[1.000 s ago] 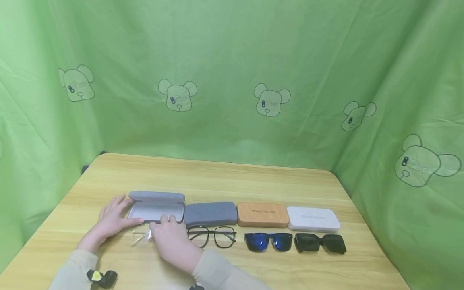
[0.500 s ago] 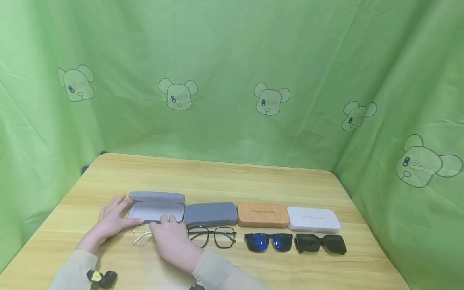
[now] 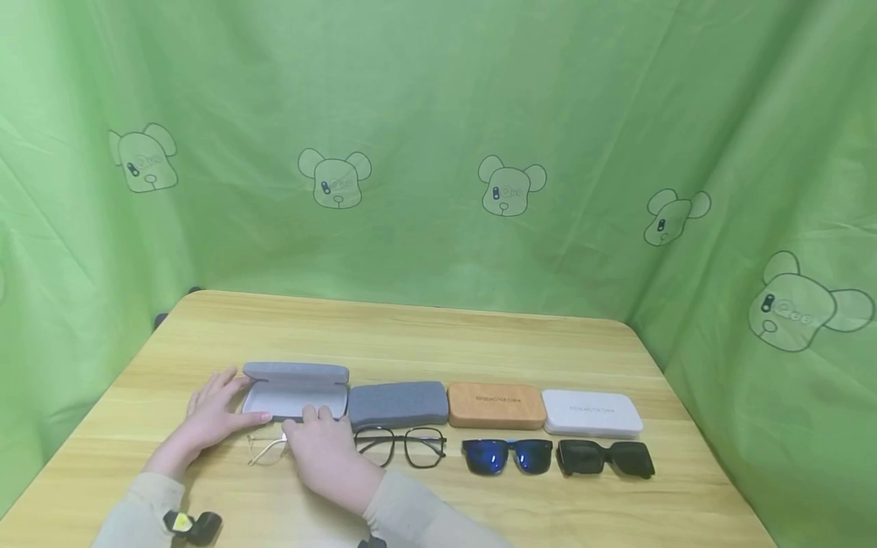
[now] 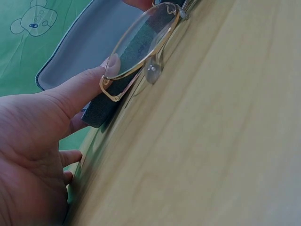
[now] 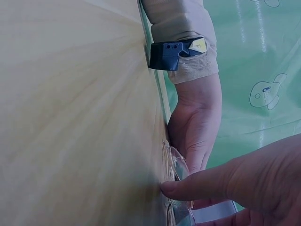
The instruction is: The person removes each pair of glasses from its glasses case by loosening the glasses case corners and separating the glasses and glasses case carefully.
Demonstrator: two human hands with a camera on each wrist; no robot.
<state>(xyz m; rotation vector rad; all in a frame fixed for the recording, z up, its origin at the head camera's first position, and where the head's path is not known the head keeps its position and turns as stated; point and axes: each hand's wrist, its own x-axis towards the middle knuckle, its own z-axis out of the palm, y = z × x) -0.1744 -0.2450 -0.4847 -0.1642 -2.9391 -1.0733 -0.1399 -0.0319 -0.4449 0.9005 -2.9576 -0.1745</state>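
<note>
A grey glasses case (image 3: 296,371) stands with its lid raised at the left end of a row of cases, its pale lining showing. My left hand (image 3: 212,411) holds its left end, the thumb along the front edge and the other fingers spread at the side. Just in front of the case, my right hand (image 3: 325,453) pinches clear glasses with a thin gold frame (image 4: 134,52). The right wrist view shows the right thumb (image 5: 188,183) on the near side of these glasses, around their middle. In the head view the right hand hides much of them.
Rightward follow a closed dark grey case (image 3: 399,404), an orange case (image 3: 497,406) and a white case (image 3: 593,414). Before them lie black-framed glasses (image 3: 400,438), blue-lensed sunglasses (image 3: 507,457) and black sunglasses (image 3: 606,460). A green curtain (image 3: 425,251) surrounds the wooden table (image 3: 548,510).
</note>
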